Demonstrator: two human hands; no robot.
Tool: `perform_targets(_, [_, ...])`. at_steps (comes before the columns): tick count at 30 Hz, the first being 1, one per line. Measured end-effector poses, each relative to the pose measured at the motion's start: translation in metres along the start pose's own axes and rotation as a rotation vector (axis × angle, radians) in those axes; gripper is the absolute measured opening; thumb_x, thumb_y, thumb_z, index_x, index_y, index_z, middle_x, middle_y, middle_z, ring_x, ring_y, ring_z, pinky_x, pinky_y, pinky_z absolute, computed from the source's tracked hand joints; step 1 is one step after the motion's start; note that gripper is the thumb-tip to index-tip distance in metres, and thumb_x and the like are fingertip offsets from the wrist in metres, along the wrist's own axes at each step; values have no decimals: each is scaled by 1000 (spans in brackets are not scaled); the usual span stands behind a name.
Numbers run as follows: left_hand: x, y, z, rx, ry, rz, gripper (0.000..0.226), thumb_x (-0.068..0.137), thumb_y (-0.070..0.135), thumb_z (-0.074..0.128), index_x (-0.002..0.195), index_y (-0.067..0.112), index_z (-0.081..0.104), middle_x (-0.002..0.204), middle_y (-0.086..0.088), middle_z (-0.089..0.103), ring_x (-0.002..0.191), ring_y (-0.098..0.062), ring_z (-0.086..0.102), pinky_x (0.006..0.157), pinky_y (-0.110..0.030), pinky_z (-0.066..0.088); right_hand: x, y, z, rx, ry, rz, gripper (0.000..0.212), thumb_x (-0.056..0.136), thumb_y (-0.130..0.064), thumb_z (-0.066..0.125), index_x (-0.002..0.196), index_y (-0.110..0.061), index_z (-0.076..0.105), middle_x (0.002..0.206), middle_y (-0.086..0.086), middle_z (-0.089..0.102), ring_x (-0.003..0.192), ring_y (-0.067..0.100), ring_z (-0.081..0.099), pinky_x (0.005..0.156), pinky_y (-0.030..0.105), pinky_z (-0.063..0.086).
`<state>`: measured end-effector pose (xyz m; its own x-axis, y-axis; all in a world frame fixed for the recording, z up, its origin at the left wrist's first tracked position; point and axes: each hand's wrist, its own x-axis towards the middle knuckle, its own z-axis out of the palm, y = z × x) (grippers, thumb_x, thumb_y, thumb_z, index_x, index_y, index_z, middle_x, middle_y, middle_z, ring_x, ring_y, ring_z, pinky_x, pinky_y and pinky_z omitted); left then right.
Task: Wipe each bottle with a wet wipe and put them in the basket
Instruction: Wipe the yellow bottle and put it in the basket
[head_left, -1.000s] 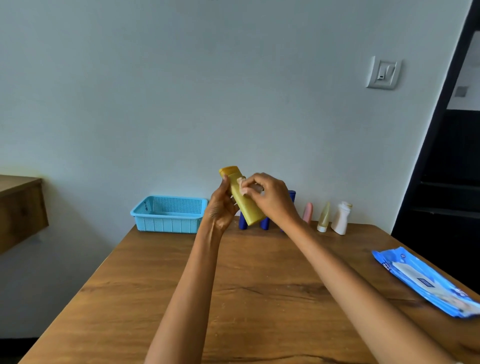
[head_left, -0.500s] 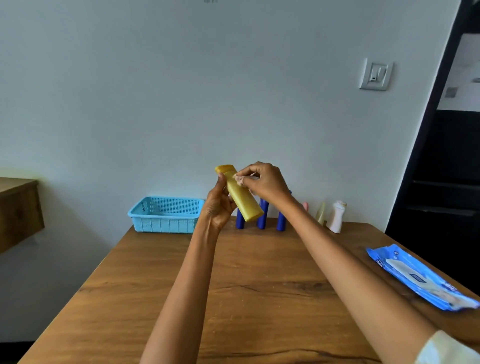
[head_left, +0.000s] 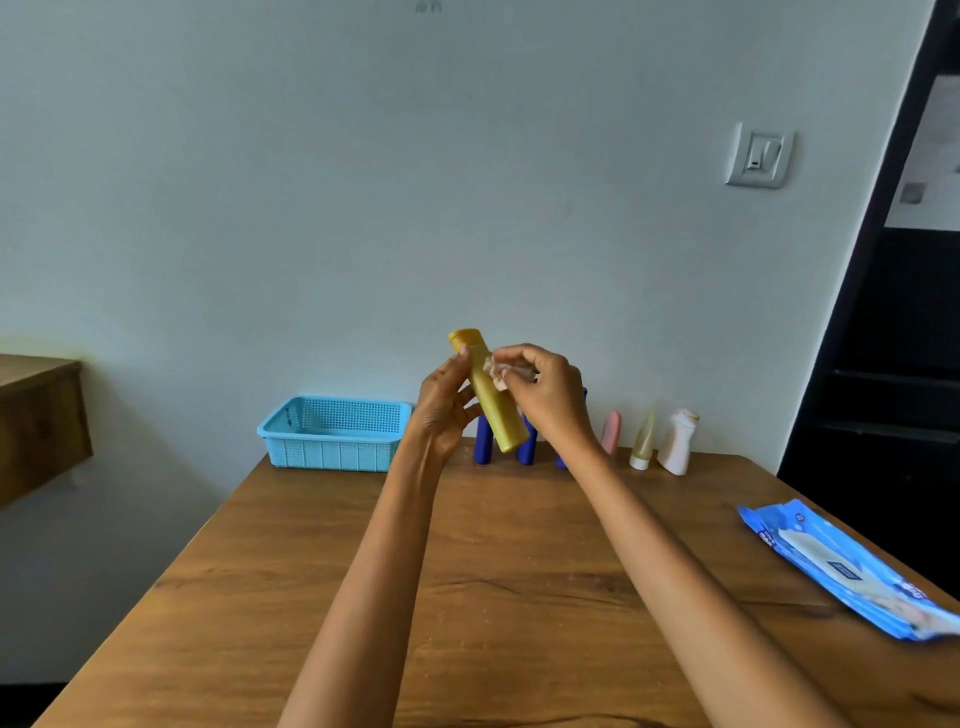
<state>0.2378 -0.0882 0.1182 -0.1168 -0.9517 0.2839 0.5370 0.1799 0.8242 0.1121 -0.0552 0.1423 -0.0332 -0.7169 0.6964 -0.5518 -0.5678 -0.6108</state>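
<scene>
A yellow bottle is held up tilted above the far part of the table, cap end upward. My left hand grips its left side. My right hand pinches a crumpled wet wipe against the bottle's upper right side. A light blue basket stands at the far left of the table and looks empty. Behind my hands stand three dark blue bottles, partly hidden. To their right are a pink bottle, a pale yellow tube and a white bottle.
A blue pack of wet wipes lies near the right edge of the wooden table. A wooden shelf juts out at the left. The wall stands just behind the row of bottles, with a switch on it.
The right hand has slid the wipe along the upper part of the yellow bottle. The bottle stays held in about the same tilted pose while the view shifts slightly.
</scene>
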Motion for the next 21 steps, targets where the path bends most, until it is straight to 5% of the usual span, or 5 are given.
perform_targets(4, [5,8,0,29,34,45,23,94,33,52,100,13,63,89,-3,67,79,-14,64,61,-26,56,-12,-4,2,92,-31,-65,24,86,-8,62,107,-16,69,108,-4,67,94,-1,59,77,5,46])
perform_targets(7, [8,10,-6,9,64,52,28,93,33,54,108,11,61,98,-5,66,86,-18,63,62,-27,57,-24,8,-1,88,-108,-104,24,85,-3,62,105,-12,70,106,-1,66,96,4,60,77,7,47])
perform_targets(11, [4,2,1,9,58,11,27,93,33,55,108,12,61,101,-4,67,89,-18,64,78,-34,54,-11,16,2,130,-6,65,21,88,-7,61,106,-11,70,109,3,68,102,13,63,80,17,51])
perform_targets(17, [5,3,-1,-47,110,7,25,91,33,57,101,10,63,90,-5,67,79,-16,65,57,-26,55,-24,0,13,45,-28,-106,22,85,-5,65,105,-10,71,95,-5,59,80,-6,53,69,1,41])
perform_targets(21, [4,1,-6,-35,101,12,26,92,32,55,106,11,61,100,-5,67,85,-17,65,70,-31,57,-37,23,10,101,-11,37,20,86,-4,62,103,-10,70,104,4,67,81,-5,57,69,4,45])
